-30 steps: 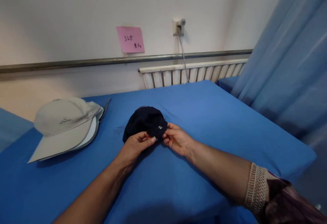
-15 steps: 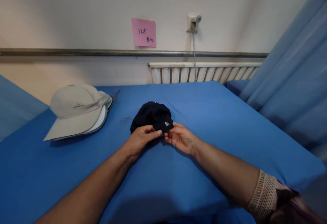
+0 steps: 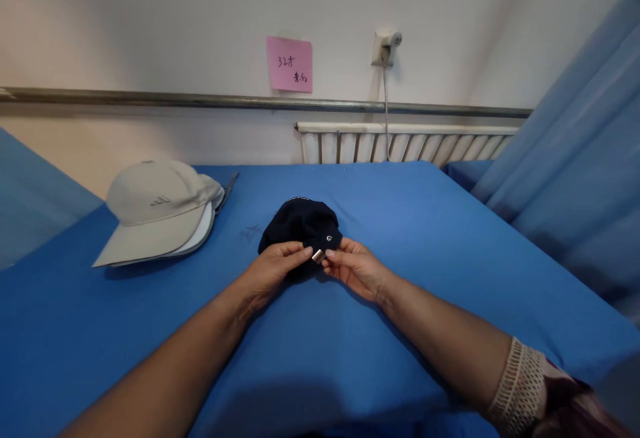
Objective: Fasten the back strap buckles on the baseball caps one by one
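Observation:
A dark navy cap [image 3: 301,223] lies on the blue sheet [image 3: 410,238] in front of me. My left hand [image 3: 274,271] and my right hand [image 3: 354,268] meet at its near edge. Both pinch the cap's back strap, where a small metal buckle [image 3: 319,255] shows between my fingertips. The fingers of both hands are closed on the strap. The cap's brim is hidden under its crown.
A stack of beige and white caps [image 3: 159,211] rests at the back left of the sheet. Behind stand a wall rail [image 3: 150,99], a radiator [image 3: 400,143], a pink note [image 3: 289,65] and a socket with a cable [image 3: 385,48]. A blue curtain [image 3: 575,145] hangs at right.
The view has shifted slightly. My fingers have worked along the strap, and the metal buckle now shows between my fingertips.

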`<action>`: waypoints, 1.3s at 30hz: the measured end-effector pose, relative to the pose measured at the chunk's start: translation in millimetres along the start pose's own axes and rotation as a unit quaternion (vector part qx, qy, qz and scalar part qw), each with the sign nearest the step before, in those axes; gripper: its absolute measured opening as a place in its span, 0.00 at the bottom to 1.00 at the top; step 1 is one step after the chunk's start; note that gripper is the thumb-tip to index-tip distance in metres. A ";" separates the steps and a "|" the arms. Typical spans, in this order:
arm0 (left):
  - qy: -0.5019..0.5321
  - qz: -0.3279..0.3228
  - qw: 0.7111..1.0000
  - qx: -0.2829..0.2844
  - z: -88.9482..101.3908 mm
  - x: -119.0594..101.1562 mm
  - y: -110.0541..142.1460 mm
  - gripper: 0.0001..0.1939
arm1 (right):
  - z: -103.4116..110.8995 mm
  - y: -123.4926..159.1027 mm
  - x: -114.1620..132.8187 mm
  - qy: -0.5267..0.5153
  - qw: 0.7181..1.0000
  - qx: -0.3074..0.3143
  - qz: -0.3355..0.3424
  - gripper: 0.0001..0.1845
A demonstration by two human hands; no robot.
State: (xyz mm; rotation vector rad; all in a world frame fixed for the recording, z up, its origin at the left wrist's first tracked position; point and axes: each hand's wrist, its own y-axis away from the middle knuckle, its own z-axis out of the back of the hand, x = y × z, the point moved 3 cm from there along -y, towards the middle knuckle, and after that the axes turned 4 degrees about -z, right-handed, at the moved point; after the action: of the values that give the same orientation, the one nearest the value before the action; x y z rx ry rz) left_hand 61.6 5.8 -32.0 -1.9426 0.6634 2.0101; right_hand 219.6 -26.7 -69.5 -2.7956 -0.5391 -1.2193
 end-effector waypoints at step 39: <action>-0.006 -0.046 0.999 -0.018 9.1 -10.3 -1.5 0.09 | -0.9 -24.3 -2.3 -0.184 0.980 -0.072 0.003 0.06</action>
State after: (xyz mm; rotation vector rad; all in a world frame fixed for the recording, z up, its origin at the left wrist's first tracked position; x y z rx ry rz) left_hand 55.2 12.9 -22.1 -1.9419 0.5291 1.9898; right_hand 209.5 -4.6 -72.9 -3.1633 -0.4755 -0.7657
